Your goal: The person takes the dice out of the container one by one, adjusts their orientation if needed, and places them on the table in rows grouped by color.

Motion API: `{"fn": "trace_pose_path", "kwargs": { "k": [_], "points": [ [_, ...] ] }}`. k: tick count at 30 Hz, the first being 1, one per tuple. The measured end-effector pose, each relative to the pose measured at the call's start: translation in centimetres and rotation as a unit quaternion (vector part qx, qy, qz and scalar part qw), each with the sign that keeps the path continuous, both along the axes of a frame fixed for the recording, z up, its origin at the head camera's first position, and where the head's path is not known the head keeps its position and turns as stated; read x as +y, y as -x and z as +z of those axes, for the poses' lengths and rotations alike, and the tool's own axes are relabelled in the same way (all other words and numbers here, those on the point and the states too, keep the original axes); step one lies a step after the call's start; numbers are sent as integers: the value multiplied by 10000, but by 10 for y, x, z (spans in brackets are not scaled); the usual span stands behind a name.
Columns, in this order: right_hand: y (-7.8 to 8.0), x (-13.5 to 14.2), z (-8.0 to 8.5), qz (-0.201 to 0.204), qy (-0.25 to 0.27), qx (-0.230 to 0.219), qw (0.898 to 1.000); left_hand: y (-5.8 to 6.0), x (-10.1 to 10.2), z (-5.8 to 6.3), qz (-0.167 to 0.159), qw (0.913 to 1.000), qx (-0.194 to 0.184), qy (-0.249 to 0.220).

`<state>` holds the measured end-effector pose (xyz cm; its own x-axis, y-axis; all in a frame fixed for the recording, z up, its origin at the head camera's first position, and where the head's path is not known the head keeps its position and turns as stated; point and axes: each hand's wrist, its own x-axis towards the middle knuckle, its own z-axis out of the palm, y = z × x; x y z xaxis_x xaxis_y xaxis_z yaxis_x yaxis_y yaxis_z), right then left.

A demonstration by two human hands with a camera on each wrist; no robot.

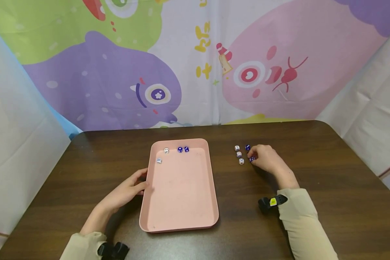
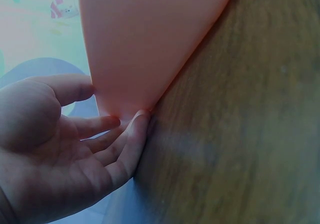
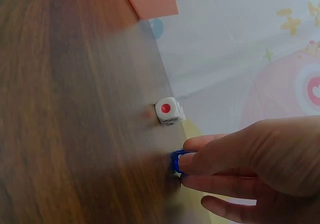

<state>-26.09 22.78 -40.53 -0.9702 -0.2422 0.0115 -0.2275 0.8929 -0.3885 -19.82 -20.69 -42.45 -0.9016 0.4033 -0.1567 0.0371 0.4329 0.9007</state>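
Right wrist — a blue die (image 3: 174,160) sits pinched in the right hand (image 3: 255,164).

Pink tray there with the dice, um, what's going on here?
At a dark brown wooden table, a person's left hand rests against the left side of a pink rectangular tray, while their right hand pinches a small blue die to the right of it. Near the tray's far end lie two small white dice and two blue dice. On the table, three more white dice sit in a line just left of the right hand, and another blue die lies just beyond it.
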Motion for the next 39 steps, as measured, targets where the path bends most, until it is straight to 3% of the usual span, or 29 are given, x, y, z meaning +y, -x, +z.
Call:
{"fn": "trace_pose_path", "kwargs": {
  "k": [12,20,27,39],
  "points": [
    [-4,-3,7,-100,-120,-21,9999,0,0,1,13,10000,-20,6],
    [-8,-12,23,-150,-321,308,9989,0,-1,2,7,10000,-16,-42],
    [-11,-35,28,94,-283,702,9971,0,0,2,-22,9999,-47,-130],
    [-1,-82,24,531,37,1077,9928,0,-1,0,36,9999,-22,-156]
  ]
}}
